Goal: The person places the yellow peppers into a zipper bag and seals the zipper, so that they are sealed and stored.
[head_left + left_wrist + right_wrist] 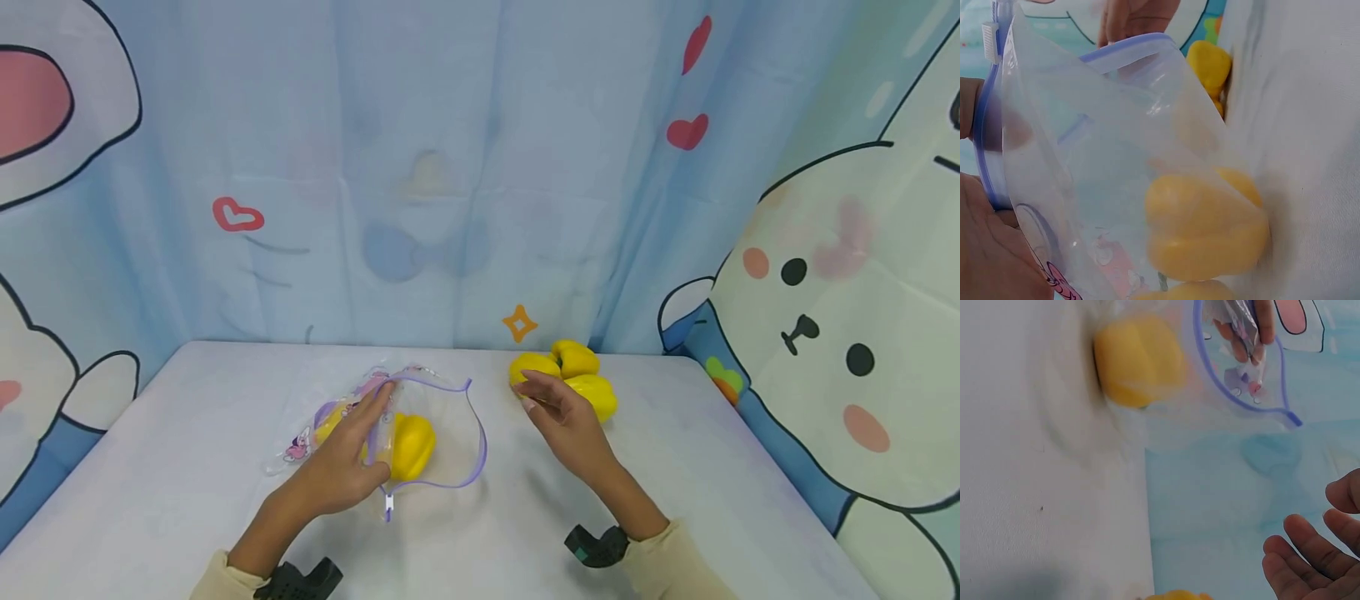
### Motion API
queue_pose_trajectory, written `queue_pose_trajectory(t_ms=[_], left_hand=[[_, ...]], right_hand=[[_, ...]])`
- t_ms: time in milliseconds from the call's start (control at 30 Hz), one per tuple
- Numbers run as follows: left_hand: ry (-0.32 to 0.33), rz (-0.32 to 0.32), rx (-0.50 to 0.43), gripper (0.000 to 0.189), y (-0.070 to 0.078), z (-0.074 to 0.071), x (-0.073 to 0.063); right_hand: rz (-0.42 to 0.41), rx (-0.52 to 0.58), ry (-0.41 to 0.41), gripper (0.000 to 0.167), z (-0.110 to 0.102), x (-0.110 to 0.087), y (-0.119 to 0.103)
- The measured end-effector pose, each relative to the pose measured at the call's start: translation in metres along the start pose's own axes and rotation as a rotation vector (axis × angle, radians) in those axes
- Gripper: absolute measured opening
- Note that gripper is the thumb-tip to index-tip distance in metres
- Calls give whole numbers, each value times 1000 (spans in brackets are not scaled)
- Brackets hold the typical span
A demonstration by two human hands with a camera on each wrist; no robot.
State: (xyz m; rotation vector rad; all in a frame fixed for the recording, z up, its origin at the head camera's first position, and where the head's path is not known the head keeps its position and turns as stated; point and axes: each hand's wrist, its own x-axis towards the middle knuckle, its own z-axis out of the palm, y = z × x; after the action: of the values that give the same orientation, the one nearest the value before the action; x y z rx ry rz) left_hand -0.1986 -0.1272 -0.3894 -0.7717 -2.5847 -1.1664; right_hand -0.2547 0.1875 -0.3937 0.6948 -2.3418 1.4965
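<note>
A clear zip bag (453, 417) with a purple rim and a white slider stands with its mouth spread toward the right. My left hand (345, 462) holds it at the left side of the mouth, thumb at the near edge and fingers at the far edge. Inside lies a yellow bell pepper (412, 447), with more yellow (327, 423) showing through the printed film. In the left wrist view, the bagged pepper (1207, 228) is blurred by the film. My right hand (573, 429) holds nothing, its fingers loosely bent in front of several yellow bell peppers (595, 397).
The peppers outside the bag sit close together near the back edge of the white table (247, 467). Behind it hangs a light blue printed curtain (420, 167). A dark wrist camera (597, 546) is on my right wrist, another (300, 582) on my left.
</note>
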Motion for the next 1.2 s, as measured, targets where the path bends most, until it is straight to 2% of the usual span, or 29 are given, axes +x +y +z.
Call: queue_pose_trajectory(t_ms=[167,433,667,1033,1200], left_hand=[[5,5,0,85,0,1,-1],[3,14,3,85,0,1,-1],[-1,13,9,85,0,-1,0],[-5,10,-2,85,-1,0,-1],[-16,-24,-9,88,1,0,-3]], right_hand=[[15,-29,14,36,-10,2,12],[69,-94,84,33,-33,7,27],[100,-109,105,36,-39,9,41],[60,-176,181,36,-50,7,66],[42,-259,249,45,-55,7,103]])
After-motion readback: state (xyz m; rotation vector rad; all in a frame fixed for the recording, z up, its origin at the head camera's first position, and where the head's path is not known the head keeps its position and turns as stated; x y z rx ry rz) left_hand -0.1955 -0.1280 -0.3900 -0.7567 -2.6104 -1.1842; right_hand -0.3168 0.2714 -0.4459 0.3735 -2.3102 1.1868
